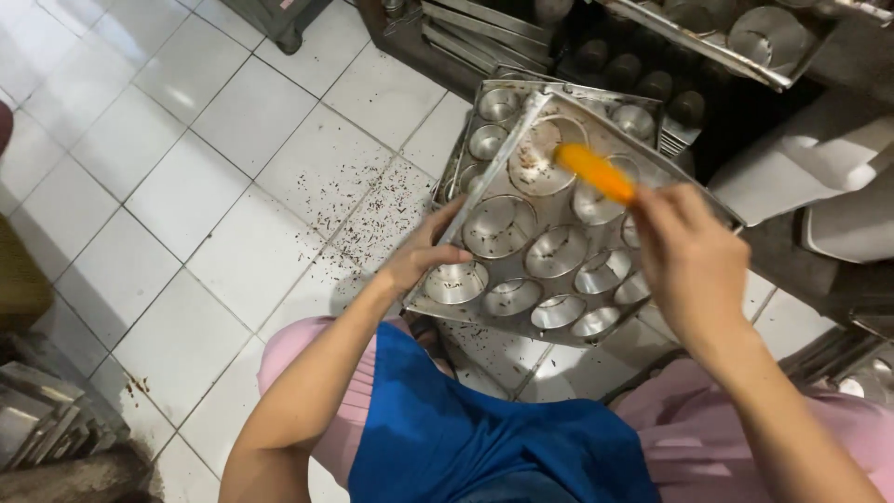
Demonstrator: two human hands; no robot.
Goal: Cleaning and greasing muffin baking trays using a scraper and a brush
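Note:
My left hand (424, 256) grips the left edge of a metal baking tray (507, 149) with several round cups, held tilted over my lap. My right hand (684, 251) holds an orange-handled tool (596, 172), blurred, its tip over the cups near the tray's upper middle. Some cups carry dark residue. A second similar tray (494, 93) lies under and behind the one I hold. My pink trousers and blue apron fill the bottom of the view.
Dark crumbs (358, 210) are scattered on the white tiled floor left of the tray. More metal trays are stacked at top right (745, 37) and bottom left (37, 410). A pale plastic container (810, 158) sits at right.

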